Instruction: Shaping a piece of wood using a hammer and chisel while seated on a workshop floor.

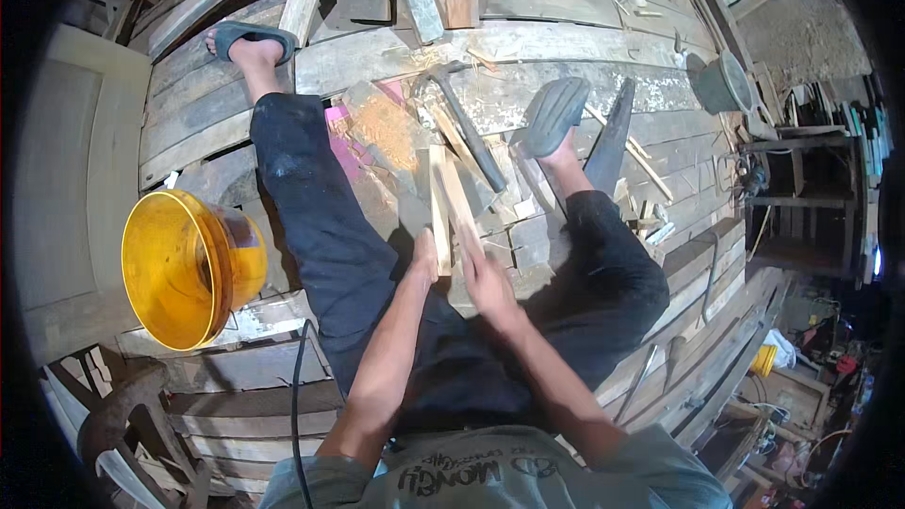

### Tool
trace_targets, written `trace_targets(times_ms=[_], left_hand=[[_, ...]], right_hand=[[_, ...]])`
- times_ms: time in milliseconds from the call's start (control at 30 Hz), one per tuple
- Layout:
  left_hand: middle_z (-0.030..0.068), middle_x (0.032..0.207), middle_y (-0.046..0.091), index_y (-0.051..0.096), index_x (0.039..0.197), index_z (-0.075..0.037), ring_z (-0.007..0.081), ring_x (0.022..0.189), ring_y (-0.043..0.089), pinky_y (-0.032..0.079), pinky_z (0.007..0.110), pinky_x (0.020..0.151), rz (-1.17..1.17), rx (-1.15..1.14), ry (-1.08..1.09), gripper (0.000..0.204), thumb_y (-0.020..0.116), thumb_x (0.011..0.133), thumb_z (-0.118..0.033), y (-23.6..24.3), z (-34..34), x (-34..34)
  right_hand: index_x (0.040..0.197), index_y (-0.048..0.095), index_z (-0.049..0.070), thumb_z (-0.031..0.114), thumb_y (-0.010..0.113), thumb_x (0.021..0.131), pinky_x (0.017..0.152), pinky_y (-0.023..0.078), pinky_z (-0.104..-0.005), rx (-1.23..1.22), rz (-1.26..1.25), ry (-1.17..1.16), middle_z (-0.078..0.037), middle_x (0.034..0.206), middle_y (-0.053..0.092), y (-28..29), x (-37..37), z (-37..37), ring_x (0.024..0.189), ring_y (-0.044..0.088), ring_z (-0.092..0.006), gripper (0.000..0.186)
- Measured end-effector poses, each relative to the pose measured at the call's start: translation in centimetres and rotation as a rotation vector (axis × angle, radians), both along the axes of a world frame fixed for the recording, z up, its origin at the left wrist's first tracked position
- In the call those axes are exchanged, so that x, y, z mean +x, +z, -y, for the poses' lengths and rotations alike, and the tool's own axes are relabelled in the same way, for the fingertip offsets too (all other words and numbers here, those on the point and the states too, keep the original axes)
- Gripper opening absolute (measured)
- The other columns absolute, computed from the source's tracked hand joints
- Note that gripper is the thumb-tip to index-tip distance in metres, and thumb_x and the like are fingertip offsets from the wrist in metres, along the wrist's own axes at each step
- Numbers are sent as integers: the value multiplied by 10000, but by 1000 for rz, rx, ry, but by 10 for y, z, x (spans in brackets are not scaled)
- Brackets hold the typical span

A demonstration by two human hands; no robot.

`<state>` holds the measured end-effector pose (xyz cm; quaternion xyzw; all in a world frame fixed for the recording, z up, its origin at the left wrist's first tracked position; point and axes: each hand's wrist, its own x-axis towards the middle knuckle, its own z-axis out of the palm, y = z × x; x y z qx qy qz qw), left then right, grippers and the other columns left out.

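Seated on a plank floor (pixel 566 47), the person grips a pale wood strip (pixel 441 203) with both hands: left hand (pixel 426 256), right hand (pixel 485 278). Between the legs, near a hammer (pixel 468 127); best held steady, fingers back.

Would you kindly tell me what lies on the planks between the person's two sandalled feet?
In the head view, a hammer lies there among wood offcuts and sawdust, beyond both hands.
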<state>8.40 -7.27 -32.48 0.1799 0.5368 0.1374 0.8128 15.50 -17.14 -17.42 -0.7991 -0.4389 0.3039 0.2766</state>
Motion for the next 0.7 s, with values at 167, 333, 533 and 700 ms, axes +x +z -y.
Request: trace_targets(times_ms=[167, 333, 533, 700], left_hand=[[82, 831, 614, 580, 1035, -96, 202, 609, 612, 514, 368, 481, 102, -144, 204, 389, 280, 971, -336, 13, 7, 13], [72, 734, 632, 618, 1050, -44, 201, 581, 621, 500, 355, 472, 179, 20, -140, 401, 310, 968, -288, 21, 0, -2], [58, 732, 626, 623, 1034, -66, 195, 589, 621, 512, 334, 500, 40, -84, 148, 408, 306, 942, -307, 26, 3, 3], [110, 968, 640, 565, 1151, -57, 255, 851, 648, 550, 407, 716, 56, 79, -212, 454, 248, 992, -341, 29, -3, -1]], right_hand=[[1463, 290, 227, 200, 441, 939, 730, 481, -527, -95, 101, -18, -338, 1016, 563, -4, 9, -35, 807, 588, -488, 545], [1462, 290, 253, 197, 445, 932, 671, 470, -539, -36, 64, -70, -311, 820, 586, -2, 15, -58, 728, 593, -476, 555], [1450, 329, 217, 214, 427, 953, 800, 463, -535, -117, 42, -1, -323, 994, 582, 3, -6, -8, 898, 580, -488, 506], [1435, 349, 204, 216, 439, 947, 797, 464, -524, -102, 75, -92, -323, 981, 596, 9, 14, -83, 897, 581, -479, 496]])
